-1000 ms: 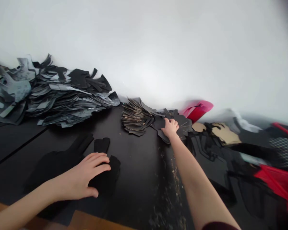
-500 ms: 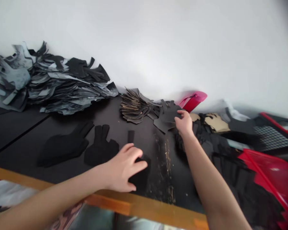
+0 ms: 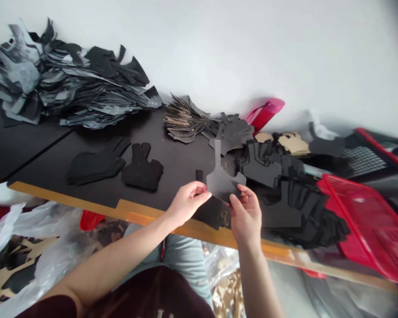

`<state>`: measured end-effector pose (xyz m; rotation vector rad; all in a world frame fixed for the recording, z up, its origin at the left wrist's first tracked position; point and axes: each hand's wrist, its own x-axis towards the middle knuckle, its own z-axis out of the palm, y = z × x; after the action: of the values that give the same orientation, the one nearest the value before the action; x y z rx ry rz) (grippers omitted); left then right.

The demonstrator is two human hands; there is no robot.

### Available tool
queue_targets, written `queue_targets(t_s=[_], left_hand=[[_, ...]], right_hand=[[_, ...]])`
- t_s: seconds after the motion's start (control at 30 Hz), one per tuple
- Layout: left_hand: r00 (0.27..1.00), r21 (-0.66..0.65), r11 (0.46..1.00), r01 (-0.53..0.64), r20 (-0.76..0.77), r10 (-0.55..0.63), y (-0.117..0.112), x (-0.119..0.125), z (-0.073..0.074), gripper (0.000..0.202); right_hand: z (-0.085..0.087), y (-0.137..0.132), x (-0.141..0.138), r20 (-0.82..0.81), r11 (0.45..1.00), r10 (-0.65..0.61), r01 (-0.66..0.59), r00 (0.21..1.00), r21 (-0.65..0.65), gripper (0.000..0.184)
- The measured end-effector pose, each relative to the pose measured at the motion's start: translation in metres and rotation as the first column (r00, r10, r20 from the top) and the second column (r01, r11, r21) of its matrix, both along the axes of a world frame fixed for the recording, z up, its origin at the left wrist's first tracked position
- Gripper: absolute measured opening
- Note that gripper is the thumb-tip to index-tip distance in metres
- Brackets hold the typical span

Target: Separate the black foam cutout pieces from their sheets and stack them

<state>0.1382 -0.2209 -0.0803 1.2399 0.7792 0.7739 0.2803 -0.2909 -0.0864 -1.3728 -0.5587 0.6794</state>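
Observation:
Both hands hold one flat dark grey cut piece (image 3: 221,179) with a long narrow tab pointing up, just above the table's near edge. My left hand (image 3: 185,204) pinches its left corner. My right hand (image 3: 246,215) pinches its lower right edge. Under the piece, a black fabric piece (image 3: 211,213) lies at the table edge. Further left on the black table (image 3: 179,161) lie two more black fabric pieces (image 3: 142,170), (image 3: 96,164).
A big heap of grey and black cut-outs (image 3: 69,86) fills the back left. A fanned stack of cut pieces (image 3: 185,119) and loose dark pieces (image 3: 234,130) lie at mid-back. Piled black parts (image 3: 285,190) and a red mesh basket (image 3: 368,221) are at the right. Plastic bags (image 3: 36,238) sit below the table.
My right hand drew back from the far stack with a grey piece. My left hand left the black fabric and took the piece's other corner. The view tilted down toward my lap.

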Motion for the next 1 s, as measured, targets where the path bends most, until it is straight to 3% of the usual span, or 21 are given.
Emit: queue_targets(t_s=[0.1, 0.2, 0.3, 0.33, 0.4, 0.43, 0.5, 0.6, 0.83, 1.0], left_hand=[[0.99, -0.125, 0.989, -0.077, 0.104, 0.09, -0.01, -0.001, -0.006, 0.025], [0.975, -0.171, 0.976, -0.132, 0.154, 0.159, -0.014, -0.005, -0.014, 0.026], [0.968, -0.178, 0.969, -0.173, 0.151, 0.201, -0.015, -0.009, -0.019, 0.022], [0.965, -0.172, 0.965, -0.198, 0.138, 0.223, -0.015, -0.011, -0.02, 0.02], [0.96, -0.156, 0.96, -0.233, 0.118, 0.253, -0.018, -0.013, -0.019, 0.018], [0.96, -0.152, 0.961, -0.233, 0.123, 0.253, -0.02, -0.014, -0.018, 0.017], [0.957, -0.162, 0.964, -0.211, 0.167, 0.238, -0.024, -0.015, -0.014, 0.017], [0.946, -0.217, 0.962, -0.164, 0.242, 0.216, -0.029, -0.018, -0.007, 0.018], [0.936, -0.297, 0.945, -0.134, 0.276, 0.22, -0.032, -0.023, -0.006, 0.017], [0.942, -0.227, 0.969, -0.096, 0.294, 0.162, -0.031, -0.023, -0.008, 0.014]], right_hand=[[-0.013, -0.005, -0.017, 0.032, 1.0, -0.014, 0.014, 0.999, -0.007, 0.041], [-0.019, -0.01, -0.024, 0.062, 0.999, 0.022, -0.019, 0.998, -0.044, 0.04], [-0.015, -0.017, -0.028, 0.336, 0.991, 0.007, 0.038, 0.942, -0.127, 0.036], [-0.012, -0.019, -0.03, 0.499, 0.985, -0.033, 0.113, 0.866, -0.13, 0.034], [-0.004, -0.022, -0.036, 0.778, 0.974, -0.084, 0.215, 0.622, -0.067, 0.029], [0.0, -0.022, -0.04, 0.855, 0.979, -0.074, 0.199, 0.513, -0.034, 0.026], [0.003, -0.021, -0.048, 0.915, 0.998, -0.005, 0.066, 0.403, -0.024, 0.023], [-0.001, -0.017, -0.058, 0.911, 0.997, 0.029, -0.074, 0.411, 0.002, 0.026], [-0.012, -0.015, -0.066, 0.897, 0.991, -0.062, -0.08, 0.438, 0.107, 0.028], [-0.014, -0.015, -0.066, 0.91, 0.984, -0.108, -0.086, 0.401, 0.154, 0.031]])
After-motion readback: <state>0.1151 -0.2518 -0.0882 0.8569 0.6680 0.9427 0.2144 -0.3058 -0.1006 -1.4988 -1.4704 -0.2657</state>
